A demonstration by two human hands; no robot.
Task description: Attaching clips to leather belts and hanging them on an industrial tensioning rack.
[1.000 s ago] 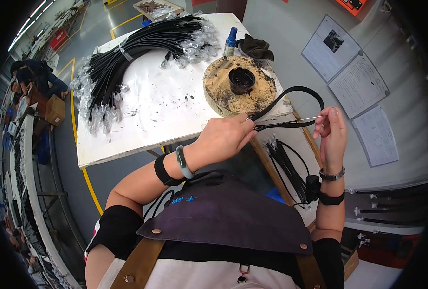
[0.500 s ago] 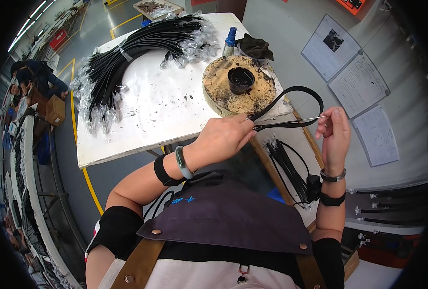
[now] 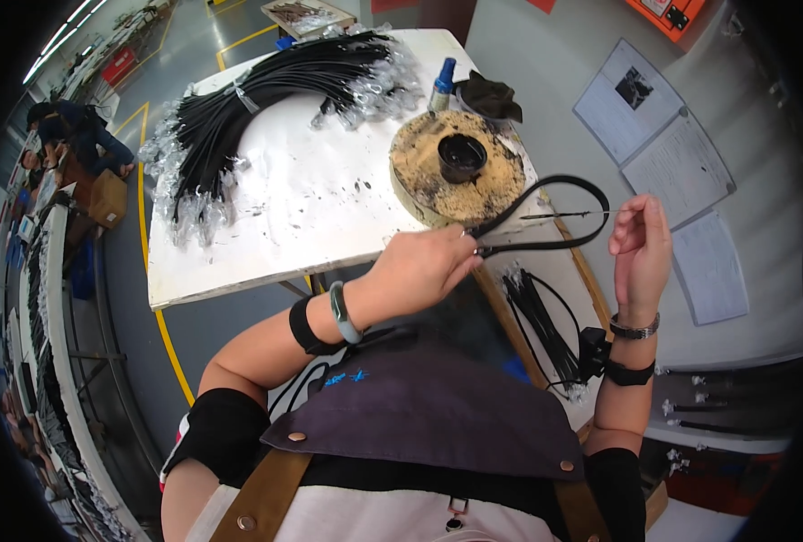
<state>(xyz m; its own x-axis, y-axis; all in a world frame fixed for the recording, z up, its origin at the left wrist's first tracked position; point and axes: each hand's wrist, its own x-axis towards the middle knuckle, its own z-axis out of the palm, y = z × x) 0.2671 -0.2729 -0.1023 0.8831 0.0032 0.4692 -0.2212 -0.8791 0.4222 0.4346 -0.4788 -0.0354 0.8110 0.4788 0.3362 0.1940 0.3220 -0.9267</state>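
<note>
My left hand is closed on the joined ends of a black strap, which bows out to the right in a loop. Between the fingertips of my right hand is a thin rod-like tool with a dark-coated tip. The tool points left across the inside of the loop, its tip apart from my left fingers. Just beyond the strap, a small black cup of dark stuff stands on a round tan block smeared with black.
The white table carries a big bundle of black straps with plastic-wrapped ends, a blue-capped bottle and a dark cloth. More straps lie below at the right. Paper sheets hang on the wall; co-workers are far left.
My right hand has drawn the tool slightly right, so its tip has come away from my left fingers into the loop. The left hand still grips the strap. The view has shifted slightly.
</note>
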